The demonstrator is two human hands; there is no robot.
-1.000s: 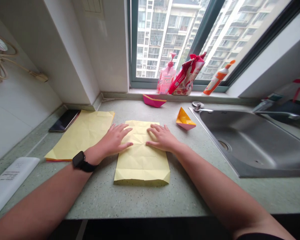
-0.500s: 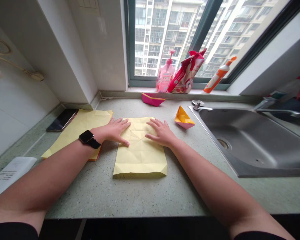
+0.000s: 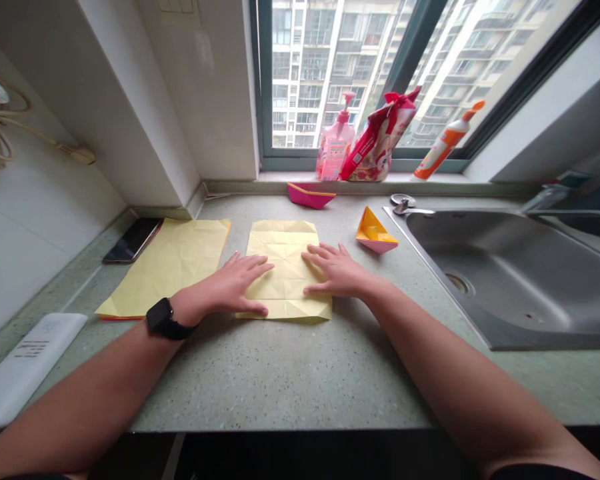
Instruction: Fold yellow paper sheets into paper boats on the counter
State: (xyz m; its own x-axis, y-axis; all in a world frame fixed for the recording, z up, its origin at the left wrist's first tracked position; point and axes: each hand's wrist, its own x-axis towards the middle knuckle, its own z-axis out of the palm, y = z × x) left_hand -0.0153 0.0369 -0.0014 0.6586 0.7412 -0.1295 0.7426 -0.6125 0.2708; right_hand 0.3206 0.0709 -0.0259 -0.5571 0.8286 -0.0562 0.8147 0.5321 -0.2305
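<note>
A creased, folded yellow paper sheet [image 3: 283, 250] lies on the green speckled counter [image 3: 290, 373] in front of me. My left hand [image 3: 230, 287], with a black watch at its wrist, lies flat on the sheet's left side, fingers spread. My right hand [image 3: 337, 272] lies flat on its right side, fingers stretched out. Both hands press on the lower half of the sheet. Neither hand grips anything.
A second yellow sheet [image 3: 173, 263] lies left, beside a phone [image 3: 133, 240]. A magenta paper boat [image 3: 310, 195] and an orange-pink paper boat [image 3: 375, 233] sit behind. A steel sink [image 3: 510, 280] is right. Bottles and a bag stand on the sill. A white device [image 3: 23, 367] lies at near left.
The folded sheet has slid away from me, and both hands have come down from its upper half to its lower half, still flat.
</note>
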